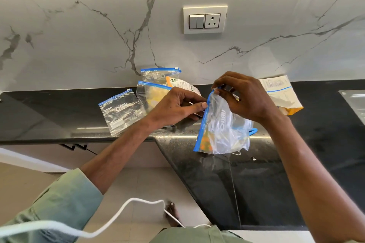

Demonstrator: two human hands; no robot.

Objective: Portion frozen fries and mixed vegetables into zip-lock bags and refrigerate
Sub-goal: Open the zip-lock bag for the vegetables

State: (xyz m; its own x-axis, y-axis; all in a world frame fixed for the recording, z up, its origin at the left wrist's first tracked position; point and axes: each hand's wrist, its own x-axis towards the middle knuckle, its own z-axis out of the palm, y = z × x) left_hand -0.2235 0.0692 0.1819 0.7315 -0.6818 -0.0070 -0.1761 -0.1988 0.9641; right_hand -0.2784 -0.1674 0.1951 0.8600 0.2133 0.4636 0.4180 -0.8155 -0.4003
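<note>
Together, left hand [177, 104], right hand [243, 96] pinch 1 bag [223, 128].

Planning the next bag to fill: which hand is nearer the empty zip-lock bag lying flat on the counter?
Left. The left hand is just right of the empty bag; the right hand is farther right, pinching the top corner of the held bag.

The person wore a pale green shirt [189, 235], its left sleeve [65, 203] ending near the elbow. One foot [171, 213] was bare. A white cable [39, 228] hung before the body.
</note>
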